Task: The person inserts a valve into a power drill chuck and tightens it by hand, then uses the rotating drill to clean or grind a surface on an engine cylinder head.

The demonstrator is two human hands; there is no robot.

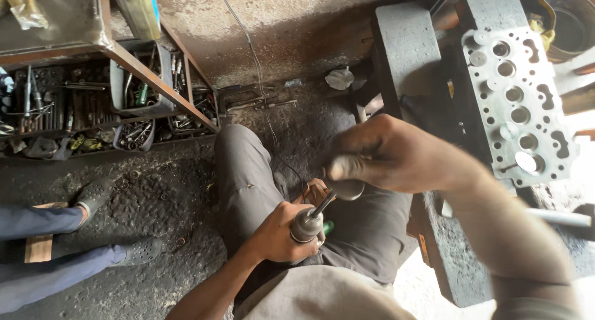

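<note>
My left hand (280, 235) grips a small grey metal cylinder tool (305, 226) over my lap. A thin engine valve (339, 192) sticks up from it, stem down in the tool and round head up. My right hand (396, 154) is closed on the valve's head, blurred by motion. To the right, an aluminium cylinder head (519, 103) with several round ports lies on a dark metal block (406, 47). I sit with grey trousers (248, 171) over the oily ground.
A rusty metal rack (133, 66) at the left holds bins of wrenches and small tools. Another person's legs in blue trousers and dark shoes (96, 196) lie at the lower left. A thin cable (260, 78) runs down the concrete wall. A metal rod (558, 218) lies at right.
</note>
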